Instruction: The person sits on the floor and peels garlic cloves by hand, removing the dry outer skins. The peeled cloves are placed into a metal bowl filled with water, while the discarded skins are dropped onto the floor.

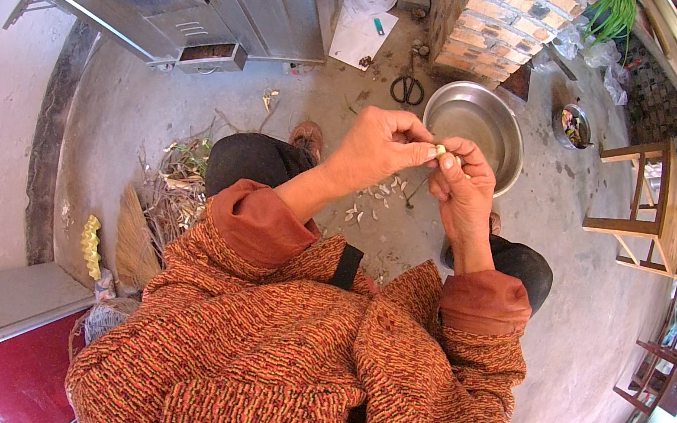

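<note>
My left hand [388, 143] and my right hand [465, 175] meet in front of me, above the floor. Between their fingertips is a small pale yellow piece [441, 150], perhaps a bean or a clove. Another pale piece or two shows among the fingers of my right hand, partly hidden. Just beyond my right hand stands a round metal basin [508, 132] on the floor. Pale, curved husks or shell pieces [373, 200] lie scattered on the concrete below my hands.
Black-handled scissors [407, 90] lie left of the basin. Papers [365, 32] are beside a metal cabinet [212, 2]. A brick pillar [497, 25] rises behind the basin. Dry twigs [176, 200] and a broom [134, 240] are at left, a wooden stool [662, 201] at right.
</note>
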The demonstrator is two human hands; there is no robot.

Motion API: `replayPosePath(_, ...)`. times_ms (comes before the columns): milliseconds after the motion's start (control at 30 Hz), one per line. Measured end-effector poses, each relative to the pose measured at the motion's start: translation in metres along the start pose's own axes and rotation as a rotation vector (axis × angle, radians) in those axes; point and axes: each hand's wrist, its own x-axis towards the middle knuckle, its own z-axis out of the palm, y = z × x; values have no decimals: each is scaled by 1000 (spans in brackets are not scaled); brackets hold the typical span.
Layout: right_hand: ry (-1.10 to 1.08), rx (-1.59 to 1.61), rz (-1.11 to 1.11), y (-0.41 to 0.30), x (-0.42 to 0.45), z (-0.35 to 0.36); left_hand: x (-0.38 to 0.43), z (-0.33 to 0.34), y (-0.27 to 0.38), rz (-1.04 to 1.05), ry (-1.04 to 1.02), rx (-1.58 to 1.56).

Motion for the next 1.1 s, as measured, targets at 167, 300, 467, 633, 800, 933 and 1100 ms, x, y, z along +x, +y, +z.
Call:
replayPosePath(167,53,-224,-56,1,-2,-3,0,-2,2,-54,44,160)
replayPosePath(300,114,-612,-217,2,-3,1,1,-5,-1,-52,63,261)
replayPosePath(467,72,-981,-475,-2,-1,4,2,-6,-7,-76,58,211)
replayPosePath(633,117,-1093,-530,-2,-6,14,1,-3,-13,-75,84,151)
replayPosePath(800,115,-1091,-567,2,-8,17,0,3,-9,-136,124,104)
replayPosePath(933,108,-1083,-489,1,-11,20,0,5,-17,-129,149,15)
replayPosePath(1100,66,-946,-387,3,-8,14,0,9,-4,-262,113,-186)
